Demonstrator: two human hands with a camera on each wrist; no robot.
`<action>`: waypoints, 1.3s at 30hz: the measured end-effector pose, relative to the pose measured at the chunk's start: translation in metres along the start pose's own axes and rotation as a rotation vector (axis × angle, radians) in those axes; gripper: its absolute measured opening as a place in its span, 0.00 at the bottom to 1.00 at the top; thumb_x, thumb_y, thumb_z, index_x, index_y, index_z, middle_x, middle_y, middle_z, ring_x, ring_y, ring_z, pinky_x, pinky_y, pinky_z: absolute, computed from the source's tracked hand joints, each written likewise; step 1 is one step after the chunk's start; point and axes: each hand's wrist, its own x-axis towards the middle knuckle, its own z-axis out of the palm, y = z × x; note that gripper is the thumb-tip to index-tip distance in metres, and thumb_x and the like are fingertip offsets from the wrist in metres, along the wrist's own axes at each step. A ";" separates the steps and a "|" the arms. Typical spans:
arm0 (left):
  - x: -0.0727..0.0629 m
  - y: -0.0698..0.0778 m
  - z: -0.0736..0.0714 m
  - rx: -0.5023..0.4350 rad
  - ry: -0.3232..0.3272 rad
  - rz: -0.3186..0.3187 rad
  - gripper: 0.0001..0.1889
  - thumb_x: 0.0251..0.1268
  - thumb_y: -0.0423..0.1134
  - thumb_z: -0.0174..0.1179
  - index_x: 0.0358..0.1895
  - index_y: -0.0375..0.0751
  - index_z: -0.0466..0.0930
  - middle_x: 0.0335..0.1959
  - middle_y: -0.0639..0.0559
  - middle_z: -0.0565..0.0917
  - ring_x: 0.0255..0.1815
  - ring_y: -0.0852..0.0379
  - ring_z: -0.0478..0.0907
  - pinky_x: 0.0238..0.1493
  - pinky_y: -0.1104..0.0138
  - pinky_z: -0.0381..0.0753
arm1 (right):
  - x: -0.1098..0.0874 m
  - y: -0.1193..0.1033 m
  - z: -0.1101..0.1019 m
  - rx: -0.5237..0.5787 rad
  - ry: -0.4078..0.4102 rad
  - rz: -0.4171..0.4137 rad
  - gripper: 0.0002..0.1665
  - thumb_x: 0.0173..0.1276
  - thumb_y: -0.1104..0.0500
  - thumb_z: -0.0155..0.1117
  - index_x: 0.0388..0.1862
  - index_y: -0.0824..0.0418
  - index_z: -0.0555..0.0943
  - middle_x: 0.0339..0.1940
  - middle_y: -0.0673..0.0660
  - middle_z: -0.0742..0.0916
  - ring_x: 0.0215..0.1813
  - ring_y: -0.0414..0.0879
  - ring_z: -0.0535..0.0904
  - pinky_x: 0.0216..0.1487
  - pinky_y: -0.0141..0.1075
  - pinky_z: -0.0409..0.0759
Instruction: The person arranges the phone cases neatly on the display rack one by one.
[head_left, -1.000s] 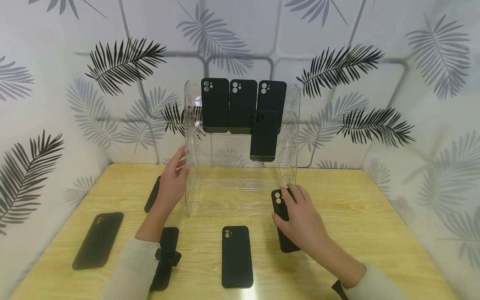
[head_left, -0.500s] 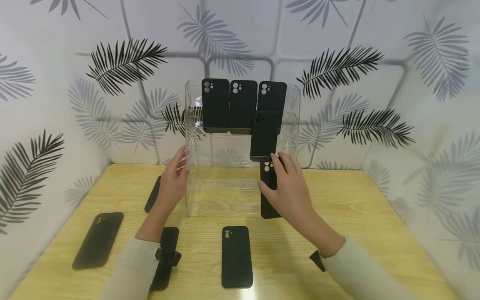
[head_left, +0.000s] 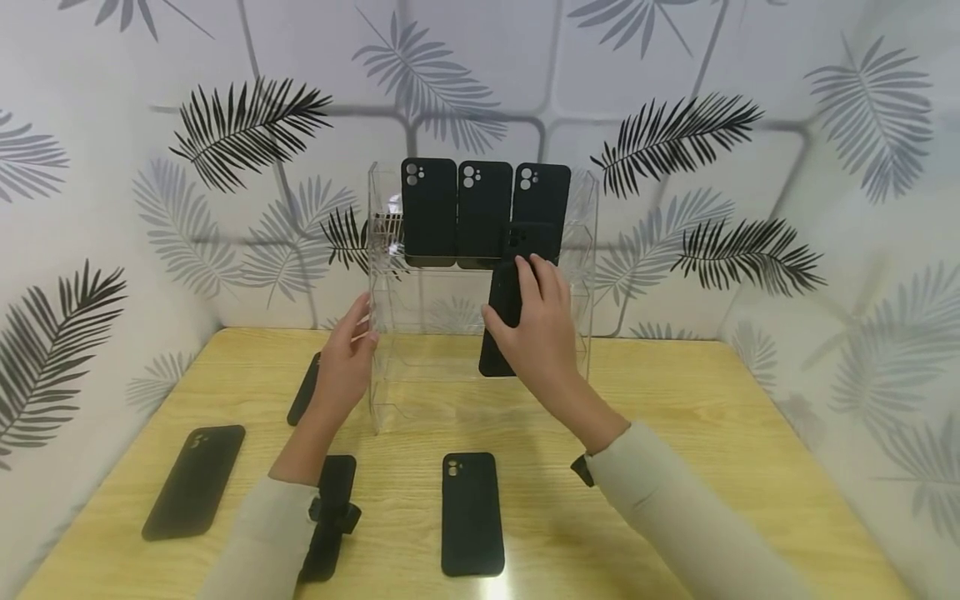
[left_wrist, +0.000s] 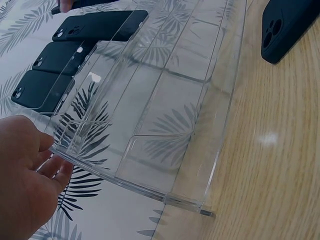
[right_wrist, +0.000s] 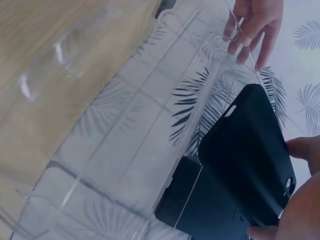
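A clear acrylic display rack point(head_left: 378, 367) stands on the table. My left hand point(head_left: 345, 354) holds its left side panel, fingers bent round the edge in the left wrist view. Between thumb and fingers of my right hand point(head_left: 543, 325) is a black phone case point(head_left: 497, 346), raised in front of the rack's right half. In the right wrist view this case point(right_wrist: 245, 155) is tilted and overlaps another case point(right_wrist: 192, 200) on the rack. Three black cases point(head_left: 430, 212) lean side by side on the top tier. A further case point(head_left: 528, 236) sits one tier lower, partly hidden.
On the wooden table point(head_left: 675, 417) lie several more black cases: one in front point(head_left: 472, 512), one at far left point(head_left: 193, 483), others partly behind the left arm. A leaf-patterned wall point(head_left: 675, 250) rises right behind the rack.
My right hand has lifted the phone case off the right of the table, moving it up and left to the rack's second tier. The left hand has stayed at the side panel.
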 end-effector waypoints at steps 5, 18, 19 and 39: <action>-0.001 -0.002 -0.001 0.013 0.005 0.000 0.32 0.80 0.33 0.48 0.81 0.57 0.54 0.77 0.44 0.65 0.74 0.43 0.66 0.73 0.49 0.69 | 0.018 -0.009 0.010 0.023 0.062 -0.033 0.44 0.69 0.49 0.69 0.78 0.64 0.64 0.74 0.66 0.69 0.77 0.61 0.60 0.76 0.51 0.67; -0.002 0.000 0.000 0.000 -0.010 -0.025 0.32 0.80 0.32 0.47 0.81 0.54 0.53 0.78 0.42 0.63 0.75 0.41 0.64 0.74 0.49 0.68 | 0.056 -0.019 0.042 -0.057 0.134 -0.001 0.43 0.72 0.45 0.65 0.78 0.62 0.62 0.75 0.65 0.66 0.79 0.58 0.58 0.57 0.45 0.86; -0.002 0.003 0.000 -0.002 -0.012 -0.027 0.31 0.80 0.31 0.46 0.82 0.52 0.53 0.78 0.41 0.63 0.75 0.40 0.64 0.74 0.48 0.68 | 0.057 -0.020 0.044 -0.062 0.138 0.001 0.43 0.72 0.45 0.65 0.78 0.62 0.62 0.75 0.65 0.66 0.79 0.58 0.58 0.56 0.45 0.86; -0.004 0.012 0.001 -0.005 -0.012 -0.024 0.31 0.80 0.30 0.46 0.81 0.48 0.53 0.77 0.38 0.62 0.75 0.38 0.64 0.74 0.47 0.67 | 0.070 -0.024 0.062 -0.168 0.107 0.003 0.41 0.73 0.45 0.63 0.78 0.60 0.63 0.77 0.63 0.65 0.80 0.57 0.57 0.52 0.41 0.87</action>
